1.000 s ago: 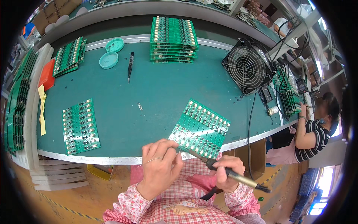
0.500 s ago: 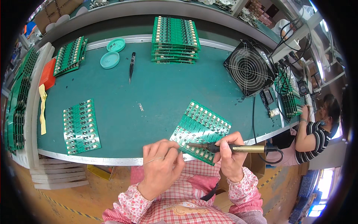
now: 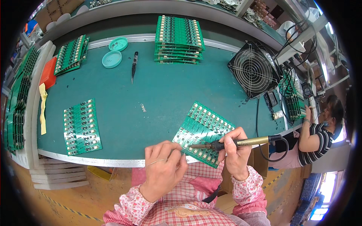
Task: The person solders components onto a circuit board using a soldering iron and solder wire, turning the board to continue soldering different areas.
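We see a green circuit board (image 3: pixel 203 122) lying aslant at the near edge of a green tabletop (image 3: pixel 162 90), its near corner jutting past the metal rim (image 3: pixel 113 162). The right hand (image 3: pixel 237 152) pinches a soldering iron (image 3: pixel 249 141) between thumb and fingers, its tip over the board's near rows; we cannot tell whether it touches. The left hand (image 3: pixel 163 171) curls at the board's left corner, fingers bunched; what they pinch, if anything, is hidden. We judge that a slip could burn those nearby fingers, a tug from the looped cord (image 3: pixel 287 148) could drag the tip across neighbouring parts, and pressing the overhanging corner could tip the board.
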`<state>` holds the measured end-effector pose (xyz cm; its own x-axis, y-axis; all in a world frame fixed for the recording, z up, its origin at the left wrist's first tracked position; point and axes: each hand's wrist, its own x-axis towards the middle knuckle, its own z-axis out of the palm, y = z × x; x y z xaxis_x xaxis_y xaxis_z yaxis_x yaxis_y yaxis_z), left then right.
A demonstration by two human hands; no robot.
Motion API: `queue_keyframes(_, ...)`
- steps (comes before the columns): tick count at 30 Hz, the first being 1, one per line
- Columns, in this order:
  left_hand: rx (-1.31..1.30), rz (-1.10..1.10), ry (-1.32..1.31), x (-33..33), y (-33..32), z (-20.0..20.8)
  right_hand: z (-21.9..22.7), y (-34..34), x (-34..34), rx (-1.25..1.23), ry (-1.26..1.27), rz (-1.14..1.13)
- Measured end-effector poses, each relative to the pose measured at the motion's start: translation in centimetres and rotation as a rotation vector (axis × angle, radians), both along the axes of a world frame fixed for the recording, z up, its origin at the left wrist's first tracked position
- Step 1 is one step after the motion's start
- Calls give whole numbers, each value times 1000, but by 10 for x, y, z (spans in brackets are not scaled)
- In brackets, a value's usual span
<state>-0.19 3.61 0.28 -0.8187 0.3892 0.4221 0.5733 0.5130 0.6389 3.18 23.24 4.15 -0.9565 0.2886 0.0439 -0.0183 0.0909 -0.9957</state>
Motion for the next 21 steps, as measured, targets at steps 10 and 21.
queue_keyframes(10,-34,23,23,-1,3,-1,1,-5,6,-14,4,-4)
queue_keyframes(21,3,10,19,0,-1,-4,-1,-6,14,79,59,-75)
